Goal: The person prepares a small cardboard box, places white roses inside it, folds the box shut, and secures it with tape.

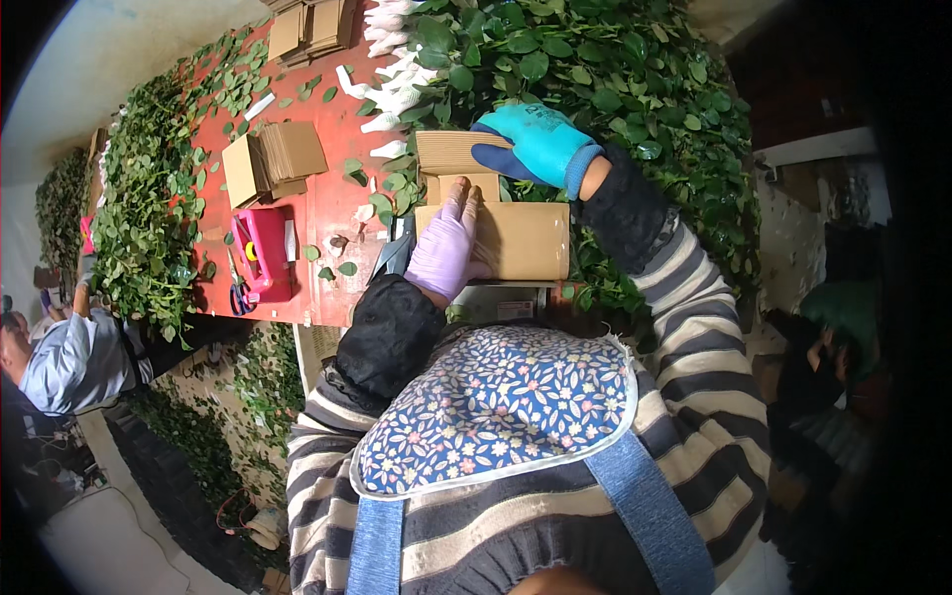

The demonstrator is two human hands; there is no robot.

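A brown cardboard piece (528, 238) lies in front of me at the table's near edge, with a raised corrugated flap (446, 151) at its far side. My left hand (450, 242), in a thin purple glove, rests on the cardboard with its fingers stretched over the middle fold. My right hand (537, 145), in a turquoise and dark blue coated work glove, has the corrugated flap between thumb and fingers. Leafy green stems (617, 67) lie piled beyond and to the right. White netted flower heads (398, 100) line the left side of that pile.
Folded cardboard pieces (294, 156) lie on the red table (327, 216), with another stack (312, 30) farther back. A pink tape dispenser (266, 256) stands beside scissors (239, 296). Another leafy pile (149, 208) covers the left. A person (78, 361) is at far left.
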